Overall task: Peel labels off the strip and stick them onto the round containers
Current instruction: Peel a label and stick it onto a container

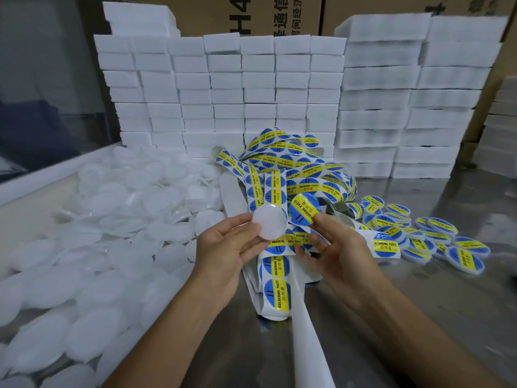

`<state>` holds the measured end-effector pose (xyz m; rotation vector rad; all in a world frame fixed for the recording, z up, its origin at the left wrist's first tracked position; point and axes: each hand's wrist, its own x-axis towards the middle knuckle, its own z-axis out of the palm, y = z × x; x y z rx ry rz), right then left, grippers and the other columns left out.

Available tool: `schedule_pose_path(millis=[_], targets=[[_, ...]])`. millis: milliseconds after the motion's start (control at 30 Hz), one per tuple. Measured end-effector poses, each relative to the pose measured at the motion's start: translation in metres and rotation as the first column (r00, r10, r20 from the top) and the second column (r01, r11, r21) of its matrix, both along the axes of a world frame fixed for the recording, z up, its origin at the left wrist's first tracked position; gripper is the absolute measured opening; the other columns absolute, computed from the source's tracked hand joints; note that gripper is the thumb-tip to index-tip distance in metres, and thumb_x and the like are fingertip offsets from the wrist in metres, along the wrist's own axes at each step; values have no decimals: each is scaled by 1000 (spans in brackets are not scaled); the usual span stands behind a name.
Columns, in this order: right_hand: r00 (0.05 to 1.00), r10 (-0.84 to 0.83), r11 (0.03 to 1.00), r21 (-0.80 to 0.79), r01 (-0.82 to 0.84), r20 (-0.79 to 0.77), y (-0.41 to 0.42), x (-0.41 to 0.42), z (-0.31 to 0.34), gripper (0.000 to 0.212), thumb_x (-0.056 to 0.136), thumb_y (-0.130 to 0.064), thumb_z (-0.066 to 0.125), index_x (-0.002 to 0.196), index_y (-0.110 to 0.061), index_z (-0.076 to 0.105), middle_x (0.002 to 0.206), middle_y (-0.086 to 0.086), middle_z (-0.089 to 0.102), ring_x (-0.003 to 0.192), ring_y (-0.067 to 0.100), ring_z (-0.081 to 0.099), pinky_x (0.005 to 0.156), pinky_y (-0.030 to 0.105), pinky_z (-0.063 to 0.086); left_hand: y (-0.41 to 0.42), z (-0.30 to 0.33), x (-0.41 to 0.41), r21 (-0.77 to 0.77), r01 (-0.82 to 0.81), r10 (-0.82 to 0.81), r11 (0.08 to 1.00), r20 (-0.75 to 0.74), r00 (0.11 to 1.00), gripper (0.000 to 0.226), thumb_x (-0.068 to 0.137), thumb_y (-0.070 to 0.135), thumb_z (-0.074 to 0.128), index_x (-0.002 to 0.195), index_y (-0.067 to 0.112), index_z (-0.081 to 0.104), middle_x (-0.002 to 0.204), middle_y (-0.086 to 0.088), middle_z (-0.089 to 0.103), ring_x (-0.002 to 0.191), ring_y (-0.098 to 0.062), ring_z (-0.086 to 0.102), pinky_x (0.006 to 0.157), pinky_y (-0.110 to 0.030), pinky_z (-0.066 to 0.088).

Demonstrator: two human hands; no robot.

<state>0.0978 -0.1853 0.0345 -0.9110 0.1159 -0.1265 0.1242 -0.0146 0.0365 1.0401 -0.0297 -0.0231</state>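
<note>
1. Left hand (223, 247) pinches a blank round container (269, 223) by its edge, thumb and fingers curled round it, just above the strip pile.
2. Right hand (333, 247) pinches a peeled blue-and-yellow label (304, 210), right beside the container.
3. The label strip (282, 175) lies tangled on the metal counter (419, 317).
4. Blank containers (98, 233) heaped left, labelled containers (436, 239) right.

Bare table (419, 317) right; label strip (291, 175) perhaps blocking ahead.
</note>
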Motion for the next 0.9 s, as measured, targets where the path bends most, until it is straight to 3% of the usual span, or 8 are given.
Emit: schedule_pose_path(millis=[167, 300, 533, 700, 900], targets=[[994, -67, 953, -289, 87, 81, 9, -4, -4, 16, 70, -25, 78, 82, -13, 79, 88, 16, 72, 79, 22, 62, 83, 42, 58, 0, -1, -1, -16, 35, -34, 999, 25, 999, 39, 60, 7, 77, 98, 0, 69, 91, -18, 75, 84, -29, 74, 65, -26, 59], [978, -99, 899, -405, 168, 186, 14, -6, -6, 7, 71, -23, 78, 78, -22, 81, 84, 6, 77, 72, 13, 69, 68, 26, 58, 0, 0, -1, 9, 49, -50, 999, 28, 998, 28, 70, 2, 76, 97, 0, 68, 90, -17, 75, 84, -28, 75, 64, -26, 59], [974, -94, 898, -405, 173, 208, 16, -8, -5, 7, 71, -21, 77, 77, -23, 81, 83, 7, 77, 70, 13, 68, 64, 21, 57, 1, 0, -3, 25, 65, -65, 998, 24, 998, 23, 75, -1, 74, 98, -1, 68, 89, -17, 76, 83, -28, 75, 63, -25, 59], [971, -108, 895, -405, 188, 212, 15, -8, -5, 12, 77, -13, 76, 75, -23, 81, 81, 7, 77, 68, 11, 67, 61, 19, 54, 1, 0, -3, 52, 70, -73, 996, 50, 996, 38, 62, 8, 78, 98, 0, 69, 90, -17, 76, 84, -28, 75, 62, -24, 58], [972, -115, 888, -419, 192, 203, 14, -7, -7, 11, 80, -9, 76, 75, -18, 80, 81, 9, 77, 68, 12, 67, 59, 18, 53, 1, -1, -3, 69, 60, -65, 996, 70, 995, 40, 57, 10, 80, 94, 1, 70, 88, -16, 76, 81, -27, 75, 60, -22, 58]])
